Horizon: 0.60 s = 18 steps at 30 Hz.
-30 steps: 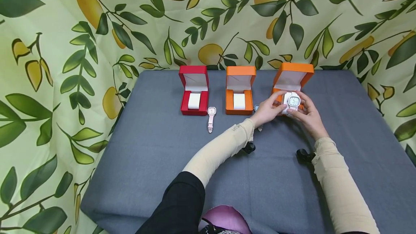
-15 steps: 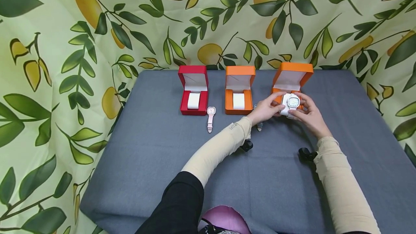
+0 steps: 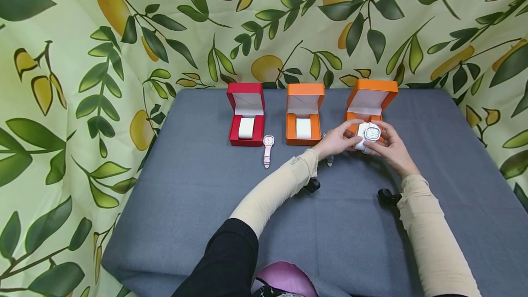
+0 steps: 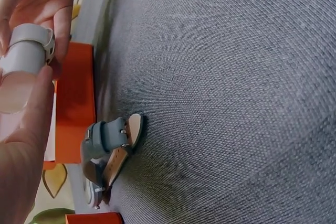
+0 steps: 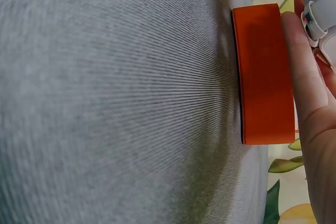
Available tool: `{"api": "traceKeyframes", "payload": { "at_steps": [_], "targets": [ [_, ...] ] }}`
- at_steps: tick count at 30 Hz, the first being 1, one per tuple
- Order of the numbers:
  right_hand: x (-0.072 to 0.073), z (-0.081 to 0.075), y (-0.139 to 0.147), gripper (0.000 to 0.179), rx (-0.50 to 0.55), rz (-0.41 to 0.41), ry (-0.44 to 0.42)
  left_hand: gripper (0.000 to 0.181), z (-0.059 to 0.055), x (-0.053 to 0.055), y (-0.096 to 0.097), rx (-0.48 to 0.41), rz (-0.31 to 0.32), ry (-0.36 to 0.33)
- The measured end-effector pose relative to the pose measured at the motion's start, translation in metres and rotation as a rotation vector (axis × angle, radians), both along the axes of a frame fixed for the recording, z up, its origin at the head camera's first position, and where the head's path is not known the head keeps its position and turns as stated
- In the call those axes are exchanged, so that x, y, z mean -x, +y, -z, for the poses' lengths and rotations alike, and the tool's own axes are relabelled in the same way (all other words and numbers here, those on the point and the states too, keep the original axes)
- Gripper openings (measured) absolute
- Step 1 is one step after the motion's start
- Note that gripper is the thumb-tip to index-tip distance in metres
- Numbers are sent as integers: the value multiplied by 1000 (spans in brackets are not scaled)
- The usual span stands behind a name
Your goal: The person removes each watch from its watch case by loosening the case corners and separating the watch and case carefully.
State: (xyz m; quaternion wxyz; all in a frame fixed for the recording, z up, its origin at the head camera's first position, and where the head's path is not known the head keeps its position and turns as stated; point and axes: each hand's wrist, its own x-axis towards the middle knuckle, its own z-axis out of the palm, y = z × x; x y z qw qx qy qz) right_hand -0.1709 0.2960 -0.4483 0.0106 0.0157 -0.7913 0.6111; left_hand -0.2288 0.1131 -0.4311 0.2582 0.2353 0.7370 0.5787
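Note:
A white watch (image 3: 373, 133) is strapped round a white cushion (image 3: 360, 131), held by both hands before the right orange box (image 3: 371, 87). My left hand (image 3: 336, 140) grips the cushion's left end between thumb and fingers. On the other side, my right hand (image 3: 392, 149) holds the watch and cushion with bent fingers. Its buckled white strap (image 4: 32, 33) shows in the left wrist view. Below the left hand lies a blue-grey watch (image 4: 107, 137), largely hidden from the head view. The right box's lid stands up; its lower part is partly covered by the hands.
Left of these stand an open red box (image 3: 234, 135) and an open orange box (image 3: 291, 135), each with a white cushion inside. A pink-strapped watch (image 3: 267, 149) lies between them on the grey cloth-covered table (image 3: 198, 187). Leaf-printed fabric (image 3: 280, 22) hangs behind.
The watch and cushion have shifted slightly toward the person and tilted a little. Both hands keep hold of them. The boxes and the other watches stay put.

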Motion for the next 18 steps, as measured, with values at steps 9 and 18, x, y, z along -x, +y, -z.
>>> {"api": "traceKeyframes", "payload": {
  "at_steps": [9,18],
  "targets": [
    [0,1,4,62,-130,-18,-31,48,-2,4,-6,40,20,0],
    [0,2,5,62,21,2,-27,49,-3,5,-7,8,4,-9]
  ]
}}
